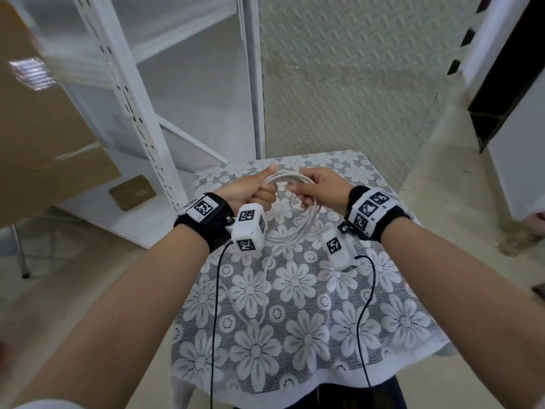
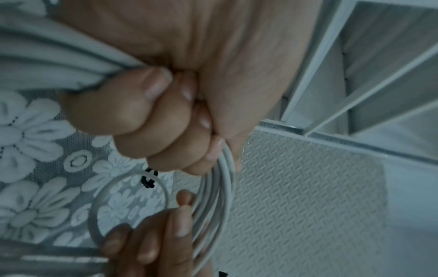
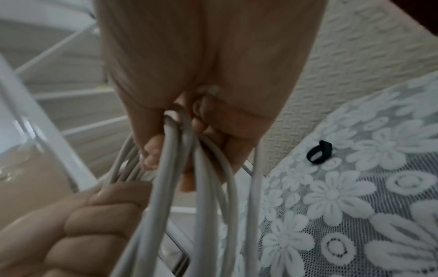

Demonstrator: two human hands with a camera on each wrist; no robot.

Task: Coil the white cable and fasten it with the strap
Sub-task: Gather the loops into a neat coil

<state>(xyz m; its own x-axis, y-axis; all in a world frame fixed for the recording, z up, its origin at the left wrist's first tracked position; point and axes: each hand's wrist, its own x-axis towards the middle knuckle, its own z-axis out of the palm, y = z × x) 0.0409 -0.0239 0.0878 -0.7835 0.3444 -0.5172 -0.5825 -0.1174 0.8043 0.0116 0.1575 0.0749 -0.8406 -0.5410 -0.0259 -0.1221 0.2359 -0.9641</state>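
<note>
The white cable (image 1: 287,178) is gathered into several loops held above the table. My left hand (image 1: 259,193) grips the bundle in a fist with the thumb up; the left wrist view shows its fingers (image 2: 166,116) curled round the strands (image 2: 222,187). My right hand (image 1: 318,187) holds the same coil just to the right, its fingers (image 3: 201,112) hooked through the loops (image 3: 170,168). A loose tail (image 1: 267,278) trails down onto the cloth. The black strap (image 3: 318,152) lies as a small loop on the cloth beyond the hands, also visible as a black strap (image 2: 148,179) under the coil.
The small table wears a white floral lace cloth (image 1: 295,320). A white metal shelf rack (image 1: 132,113) stands to the left with a small cardboard box (image 1: 132,191) on its bottom shelf. A large cardboard box (image 1: 44,128) fills the far left.
</note>
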